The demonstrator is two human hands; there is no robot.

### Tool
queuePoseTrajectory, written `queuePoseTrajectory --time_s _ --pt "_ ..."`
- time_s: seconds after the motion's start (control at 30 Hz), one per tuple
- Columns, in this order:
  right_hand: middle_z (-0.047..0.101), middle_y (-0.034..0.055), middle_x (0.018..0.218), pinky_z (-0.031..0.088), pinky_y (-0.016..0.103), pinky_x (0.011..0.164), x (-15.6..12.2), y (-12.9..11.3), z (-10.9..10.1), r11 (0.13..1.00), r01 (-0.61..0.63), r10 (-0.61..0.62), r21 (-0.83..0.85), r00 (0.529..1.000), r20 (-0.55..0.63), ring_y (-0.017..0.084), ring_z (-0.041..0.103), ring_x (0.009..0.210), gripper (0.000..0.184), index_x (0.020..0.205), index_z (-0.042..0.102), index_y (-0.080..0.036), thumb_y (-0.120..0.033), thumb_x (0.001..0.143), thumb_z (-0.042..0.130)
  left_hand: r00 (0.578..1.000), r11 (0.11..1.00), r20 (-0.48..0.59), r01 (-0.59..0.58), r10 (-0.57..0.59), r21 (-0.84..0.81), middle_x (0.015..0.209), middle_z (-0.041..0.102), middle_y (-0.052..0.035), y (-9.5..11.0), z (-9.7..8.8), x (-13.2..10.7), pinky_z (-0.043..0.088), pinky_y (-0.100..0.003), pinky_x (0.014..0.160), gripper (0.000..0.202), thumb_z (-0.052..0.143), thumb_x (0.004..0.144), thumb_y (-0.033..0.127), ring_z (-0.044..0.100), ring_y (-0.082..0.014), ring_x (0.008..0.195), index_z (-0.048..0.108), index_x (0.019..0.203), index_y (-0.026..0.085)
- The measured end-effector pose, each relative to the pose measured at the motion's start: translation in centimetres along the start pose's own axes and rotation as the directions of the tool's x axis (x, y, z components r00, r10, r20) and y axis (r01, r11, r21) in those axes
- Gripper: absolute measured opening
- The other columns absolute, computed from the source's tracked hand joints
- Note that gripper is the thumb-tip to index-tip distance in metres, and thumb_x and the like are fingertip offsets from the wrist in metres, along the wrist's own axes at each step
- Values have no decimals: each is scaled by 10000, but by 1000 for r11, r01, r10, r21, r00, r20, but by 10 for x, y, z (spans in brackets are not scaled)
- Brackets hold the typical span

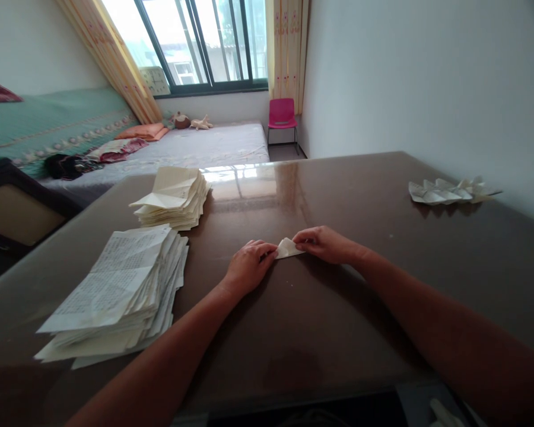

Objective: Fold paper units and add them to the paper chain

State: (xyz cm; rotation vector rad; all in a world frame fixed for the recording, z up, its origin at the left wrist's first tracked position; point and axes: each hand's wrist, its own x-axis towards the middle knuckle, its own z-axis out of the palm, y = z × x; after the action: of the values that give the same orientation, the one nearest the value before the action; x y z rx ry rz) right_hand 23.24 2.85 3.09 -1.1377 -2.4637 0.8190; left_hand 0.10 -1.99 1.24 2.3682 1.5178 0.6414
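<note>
A small folded piece of white paper [288, 248] lies on the dark brown table [320, 332] in the middle. My left hand [248, 265] pinches its left end, fingers curled and pressed on the table. My right hand [324, 244] holds its right end, fingers closed over the fold. Both hands rest on the tabletop, almost touching each other across the paper.
A thick stack of printed sheets [120, 293] lies at the left. Behind it stands a pile of folded papers [174, 198]. Several finished folded pieces [451, 191] sit at the far right near the wall. Beyond the table are a bed [196, 148] and a pink chair [282, 115].
</note>
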Motion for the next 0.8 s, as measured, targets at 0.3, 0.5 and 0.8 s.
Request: queuePoseTrajectory --time_s 0.3,0.5,0.8 --pt "692 14 843 350 232 596 2 -7 15 967 -171 148 -187 980 -130 153 610 754 122 924 594 -230 -324 867 541 997 991 -39 72 -68 111 933 677 -20 10 4 1 473 -309 767 264 434 924 314 597 -194 891 583 1134 253" --pt "687 -15 806 298 235 542 0 -12 15 954 -201 176 -222 976 -130 141 593 718 109 918 582 -251 -338 868 540 997 972 -26 75 -72 224 960 646 -31 14 5 1 469 -294 741 307 417 936 333 578 -203 930 564 1203 299" --pt "679 -19 800 292 228 542 0 -12 13 947 -202 177 -249 977 -118 129 583 707 103 894 604 -250 -328 860 546 999 935 -7 41 -42 352 978 566 -38 18 6 -2 461 -260 682 355 382 953 335 533 -195 934 504 1285 359"
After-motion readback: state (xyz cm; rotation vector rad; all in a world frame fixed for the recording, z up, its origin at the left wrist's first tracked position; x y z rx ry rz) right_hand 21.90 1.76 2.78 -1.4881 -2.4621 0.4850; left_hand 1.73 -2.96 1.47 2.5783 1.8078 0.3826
